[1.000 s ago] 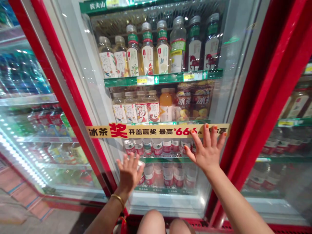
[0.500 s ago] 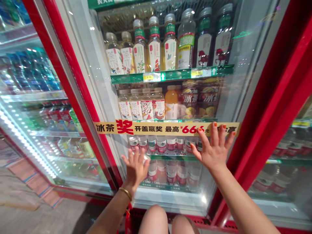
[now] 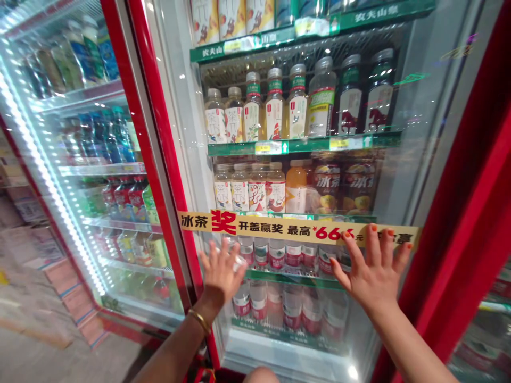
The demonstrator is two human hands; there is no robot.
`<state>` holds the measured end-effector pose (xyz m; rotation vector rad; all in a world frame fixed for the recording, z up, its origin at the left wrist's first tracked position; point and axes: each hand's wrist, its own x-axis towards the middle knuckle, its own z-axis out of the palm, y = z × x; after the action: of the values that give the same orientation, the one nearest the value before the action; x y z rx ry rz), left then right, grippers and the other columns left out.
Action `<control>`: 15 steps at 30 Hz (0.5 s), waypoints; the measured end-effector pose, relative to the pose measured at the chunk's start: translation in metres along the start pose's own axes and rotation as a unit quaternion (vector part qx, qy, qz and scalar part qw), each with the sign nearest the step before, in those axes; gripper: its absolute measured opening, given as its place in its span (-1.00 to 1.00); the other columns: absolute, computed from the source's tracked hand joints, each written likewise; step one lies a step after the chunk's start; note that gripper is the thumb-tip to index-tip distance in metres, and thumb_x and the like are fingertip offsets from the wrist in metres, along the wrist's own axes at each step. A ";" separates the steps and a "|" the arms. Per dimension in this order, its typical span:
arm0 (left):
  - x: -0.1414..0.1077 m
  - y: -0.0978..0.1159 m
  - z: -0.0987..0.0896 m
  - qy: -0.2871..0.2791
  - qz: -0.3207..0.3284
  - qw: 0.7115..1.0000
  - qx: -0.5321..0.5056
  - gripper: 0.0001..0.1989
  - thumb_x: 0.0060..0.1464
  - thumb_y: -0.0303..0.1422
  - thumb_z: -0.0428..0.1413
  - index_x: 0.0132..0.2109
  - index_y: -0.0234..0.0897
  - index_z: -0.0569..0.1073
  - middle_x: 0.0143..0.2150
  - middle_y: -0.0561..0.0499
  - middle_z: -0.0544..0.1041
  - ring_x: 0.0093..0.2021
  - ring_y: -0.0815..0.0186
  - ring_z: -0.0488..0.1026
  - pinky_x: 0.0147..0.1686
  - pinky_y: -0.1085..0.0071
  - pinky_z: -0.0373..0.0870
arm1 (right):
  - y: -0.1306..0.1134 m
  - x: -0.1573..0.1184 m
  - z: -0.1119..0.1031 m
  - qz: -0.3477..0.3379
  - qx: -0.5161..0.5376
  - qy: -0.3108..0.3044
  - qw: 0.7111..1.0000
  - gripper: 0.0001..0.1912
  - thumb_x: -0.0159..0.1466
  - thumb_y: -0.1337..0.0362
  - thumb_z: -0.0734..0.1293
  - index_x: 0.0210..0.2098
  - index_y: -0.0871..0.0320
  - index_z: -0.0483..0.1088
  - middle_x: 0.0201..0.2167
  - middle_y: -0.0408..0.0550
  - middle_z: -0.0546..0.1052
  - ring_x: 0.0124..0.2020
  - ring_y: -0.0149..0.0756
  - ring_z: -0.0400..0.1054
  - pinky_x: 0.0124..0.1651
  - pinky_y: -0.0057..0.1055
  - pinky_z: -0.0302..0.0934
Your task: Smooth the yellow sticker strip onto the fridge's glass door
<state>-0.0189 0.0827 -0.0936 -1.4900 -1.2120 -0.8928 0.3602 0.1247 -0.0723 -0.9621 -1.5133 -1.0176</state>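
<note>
"Behind the glass door [image 3: 293,348], shelves of drinks. What's changed?"

"More of the upper shelf [image 3: 275,38], well above the yellow strip [image 3: 279,229], shows."

"Hands?"

"Right hand [image 3: 373,274], spread wide, gripping nothing visible, overlaps the strip's right end at the door. Left hand [image 3: 221,274], also open, is below its left part; whether it holds anything, I can't tell."

"Containers?"

"Tea bottles [image 3: 274,109] above the strip, red-labelled bottles [image 3: 277,256] below."

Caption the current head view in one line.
Two bare hands, left and right, spread at a glass cooler door with a yellow banner strip, shelved bottles behind.
</note>
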 end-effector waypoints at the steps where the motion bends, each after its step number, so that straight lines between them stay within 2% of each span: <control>1: 0.027 -0.021 -0.002 0.005 -0.063 0.998 0.006 -0.12 0.44 -0.13 -0.06 0.65 -0.20 -0.36 0.69 -0.16 -0.49 0.66 -0.12 -0.65 0.53 -0.47 -0.61 | 0.000 0.000 0.000 -0.001 0.000 0.000 1.000 -0.05 0.39 -0.09 0.36 0.64 -0.17 -0.07 0.70 0.03 -0.12 0.66 0.36 -0.17 0.57 0.52 -0.30; 2: 0.054 -0.034 -0.004 0.002 -0.147 0.989 -0.005 -0.14 0.46 -0.14 -0.07 0.65 -0.20 -0.35 0.68 -0.19 -0.53 0.65 -0.13 -0.65 0.53 -0.51 -0.52 | -0.001 0.001 -0.001 -0.003 -0.002 -0.001 1.000 -0.05 0.38 -0.09 0.37 0.64 -0.15 -0.07 0.70 0.04 -0.13 0.66 0.36 -0.19 0.57 0.53 -0.30; 3: 0.077 -0.039 -0.005 0.009 -0.200 0.979 -0.029 -0.17 0.47 -0.15 -0.09 0.65 -0.19 -0.33 0.68 -0.20 -0.52 0.66 -0.14 -0.63 0.55 -0.48 -0.47 | -0.001 0.001 -0.001 -0.002 -0.005 -0.004 1.000 -0.05 0.38 -0.08 0.37 0.64 -0.14 -0.07 0.70 0.05 -0.14 0.67 0.36 -0.21 0.56 0.55 -0.29; 4: 0.093 -0.035 -0.006 0.014 -0.211 0.976 -0.049 -0.19 0.48 -0.14 -0.09 0.66 -0.16 -0.30 0.69 -0.18 -0.49 0.67 -0.11 -0.60 0.57 -0.44 -0.45 | -0.001 0.001 -0.002 -0.003 -0.007 -0.004 1.000 -0.05 0.39 -0.06 0.38 0.64 -0.14 -0.06 0.70 0.06 -0.14 0.67 0.35 -0.21 0.56 0.55 -0.28; 5: 0.100 -0.023 -0.005 0.014 -0.194 0.979 -0.063 -0.19 0.48 -0.12 -0.08 0.66 -0.11 -0.29 0.70 -0.13 -0.45 0.68 -0.07 -0.56 0.60 -0.39 -0.43 | -0.001 0.002 -0.003 -0.003 -0.008 -0.005 1.000 -0.06 0.39 -0.04 0.38 0.64 -0.14 -0.05 0.69 0.06 -0.13 0.67 0.35 -0.20 0.56 0.55 -0.27; 7: 0.090 0.013 -0.003 0.005 -0.076 0.994 -0.078 -0.15 0.45 -0.05 0.00 0.66 -0.04 -0.23 0.71 -0.03 -0.37 0.69 0.02 -0.49 0.64 -0.26 -0.40 | -0.001 0.003 -0.004 -0.007 -0.008 -0.006 1.000 -0.08 0.40 0.00 0.38 0.64 -0.14 -0.05 0.69 0.07 -0.13 0.66 0.36 -0.18 0.56 0.55 -0.26; 9: 0.058 0.044 0.000 -0.012 0.070 0.994 -0.080 -0.18 0.40 0.01 0.06 0.64 0.08 -0.07 0.71 0.17 -0.29 0.70 0.18 -0.45 0.68 0.01 -0.38 | 0.000 0.004 -0.005 -0.010 -0.007 -0.005 1.000 -0.08 0.40 0.01 0.38 0.64 -0.14 -0.05 0.69 0.07 -0.13 0.66 0.37 -0.18 0.56 0.55 -0.27; 10: 0.042 0.050 0.001 -0.016 0.116 0.990 -0.078 -0.21 0.39 0.02 0.08 0.62 0.15 0.00 0.70 0.26 -0.27 0.70 0.24 -0.45 0.68 0.13 -0.38 | 0.000 0.004 -0.005 -0.010 -0.007 -0.004 1.000 -0.08 0.40 0.01 0.38 0.64 -0.13 -0.05 0.69 0.07 -0.13 0.66 0.37 -0.18 0.56 0.55 -0.27; 11: 0.031 0.048 0.001 -0.018 0.136 0.988 -0.074 -0.22 0.38 0.01 0.09 0.61 0.17 0.03 0.70 0.29 -0.26 0.69 0.26 -0.45 0.68 0.17 -0.39 | -0.001 0.004 -0.005 -0.009 -0.006 -0.004 1.000 -0.07 0.41 0.00 0.38 0.64 -0.13 -0.05 0.69 0.07 -0.13 0.66 0.37 -0.18 0.57 0.55 -0.27; 12: 0.027 0.040 0.000 -0.016 0.125 0.990 -0.068 -0.21 0.38 -0.01 0.10 0.62 0.15 0.02 0.70 0.27 -0.27 0.70 0.23 -0.47 0.68 0.12 -0.41 | -0.001 0.004 -0.005 -0.008 -0.004 -0.004 1.000 -0.08 0.41 -0.01 0.38 0.64 -0.13 -0.05 0.69 0.07 -0.12 0.66 0.37 -0.18 0.57 0.54 -0.28; 13: 0.030 0.026 -0.003 -0.014 0.087 0.994 -0.062 -0.19 0.39 -0.04 0.10 0.63 0.09 -0.03 0.70 0.19 -0.29 0.69 0.16 -0.50 0.68 0.00 -0.44 | -0.001 0.003 -0.005 -0.006 -0.002 -0.005 1.000 -0.08 0.42 -0.02 0.38 0.64 -0.13 -0.05 0.69 0.07 -0.11 0.66 0.38 -0.18 0.57 0.55 -0.28; 15: 0.059 -0.005 -0.009 -0.003 -0.029 0.998 -0.057 -0.14 0.43 -0.10 0.05 0.66 -0.09 -0.19 0.71 -0.04 -0.37 0.68 -0.03 -0.56 0.62 -0.30 -0.45 | -0.002 0.003 -0.004 -0.003 0.000 -0.005 1.000 -0.09 0.42 -0.04 0.37 0.64 -0.14 -0.06 0.69 0.08 -0.10 0.66 0.38 -0.17 0.56 0.55 -0.27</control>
<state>-0.0100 0.0891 -0.0352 -1.5548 -1.2304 -1.0114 0.3595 0.1205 -0.0695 -0.9640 -1.5252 -1.0176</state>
